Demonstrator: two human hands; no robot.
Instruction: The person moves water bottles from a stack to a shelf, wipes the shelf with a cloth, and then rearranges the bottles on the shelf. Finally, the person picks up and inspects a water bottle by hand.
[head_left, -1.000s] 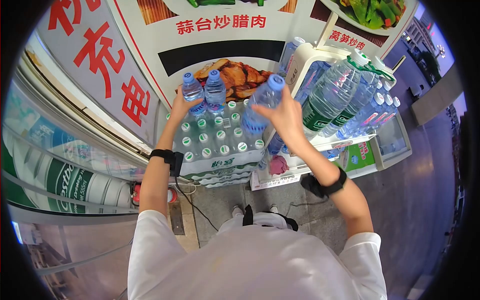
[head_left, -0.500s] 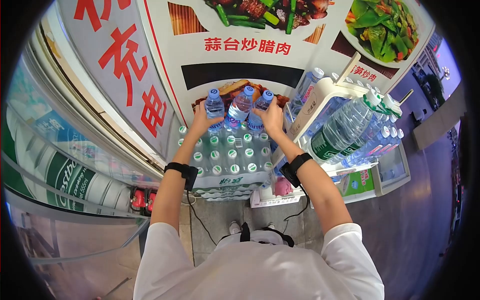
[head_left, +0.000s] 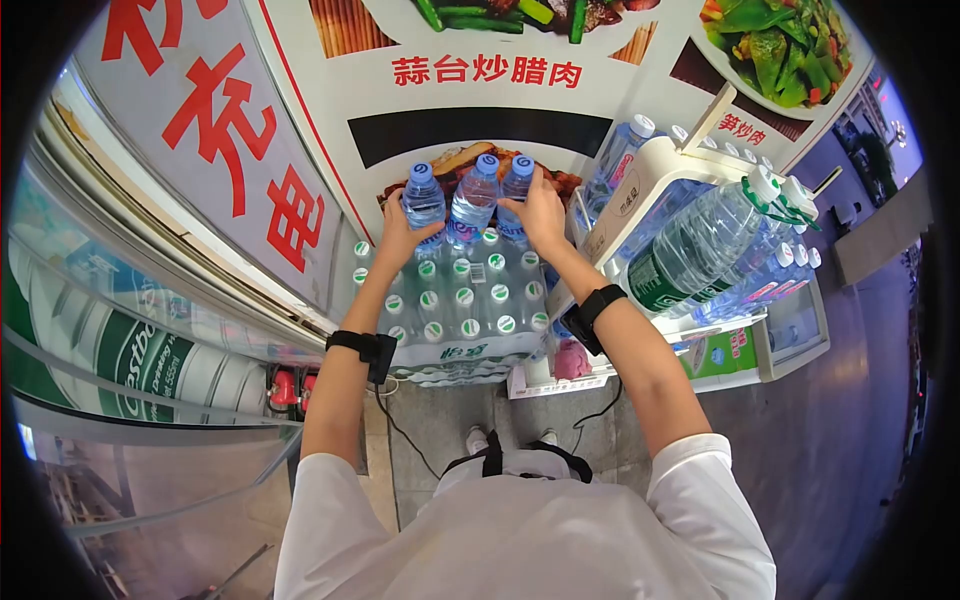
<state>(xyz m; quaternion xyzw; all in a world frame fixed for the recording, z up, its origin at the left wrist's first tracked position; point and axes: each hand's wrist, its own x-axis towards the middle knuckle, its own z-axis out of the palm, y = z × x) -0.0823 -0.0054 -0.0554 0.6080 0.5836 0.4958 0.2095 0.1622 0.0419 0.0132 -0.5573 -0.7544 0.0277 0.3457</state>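
Observation:
Three small clear water bottles with blue caps stand side by side on a wrapped pack of green-and-white-capped bottles [head_left: 465,325]. My left hand [head_left: 402,238] is closed round the left water bottle [head_left: 424,206], its thumb across the front. On the right water bottle [head_left: 514,184], my right hand [head_left: 542,218] is closed from the right side, thumb in front and the other fingers partly hidden behind. Between them, the middle water bottle [head_left: 474,200] leans slightly, and neither hand plainly touches it.
A white rack [head_left: 640,185] with large green-labelled bottles [head_left: 690,255] stands close on the right. A glass-fronted cooler [head_left: 150,350] borders the left. Behind the pack is a food poster wall [head_left: 480,100]. Black cables [head_left: 405,438] hang from both wrist straps.
The view has shifted slightly. The right water bottle's cap now sits level with the middle one, and my right hand has moved a little farther back with it. My left hand stays on its bottle.

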